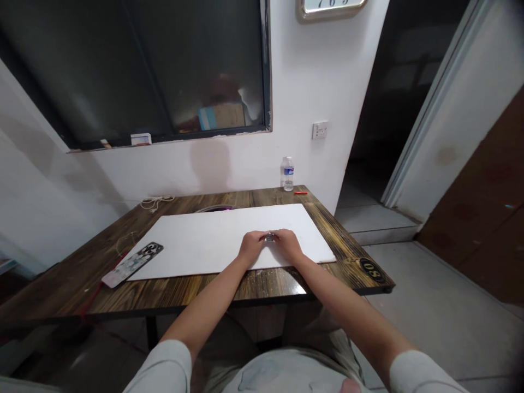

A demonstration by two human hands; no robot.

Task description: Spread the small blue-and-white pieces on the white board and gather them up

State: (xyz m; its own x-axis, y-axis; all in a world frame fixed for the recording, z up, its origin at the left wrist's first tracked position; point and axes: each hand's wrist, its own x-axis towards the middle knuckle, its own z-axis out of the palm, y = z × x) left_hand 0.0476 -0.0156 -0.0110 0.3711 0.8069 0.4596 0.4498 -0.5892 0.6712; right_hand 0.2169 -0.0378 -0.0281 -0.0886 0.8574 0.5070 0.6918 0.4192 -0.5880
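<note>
Both of my hands meet over the near right part of a white board [196, 240] lying on the wooden table. Between their fingertips is a small, shiny, greyish object [269, 237], too small to name. My left hand [251, 245] grips it from the left with fingers closed. From the other side, my right hand [287, 244] also has its fingers closed on it. Much of the object is covered by the fingers.
A phone in a patterned case [133, 265] overlaps the board's left edge. Behind the board stand a water bottle [288, 174] and a red pen-like stick [301, 192]. A pale cable [156, 202] lies at the back left. The table's corner bears a round number tag [371, 270].
</note>
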